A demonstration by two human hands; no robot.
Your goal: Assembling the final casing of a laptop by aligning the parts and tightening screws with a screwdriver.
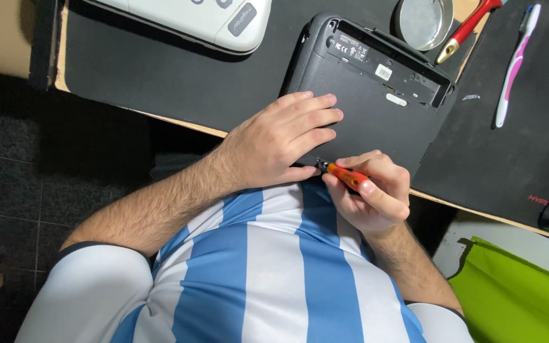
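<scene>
Clamped in the right hand (373, 197), an orange screwdriver (345, 176) met the black laptop (376, 108); the left hand (281, 143) pressed flat on it.

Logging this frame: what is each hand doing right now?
Left hand: open, flat on the upturned black laptop.
Right hand: closed around an orange screwdriver.

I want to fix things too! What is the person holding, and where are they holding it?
The right hand holds a small screwdriver by its orange handle, tip at the laptop's near edge. The left hand lies flat on the laptop, holding nothing.
</scene>
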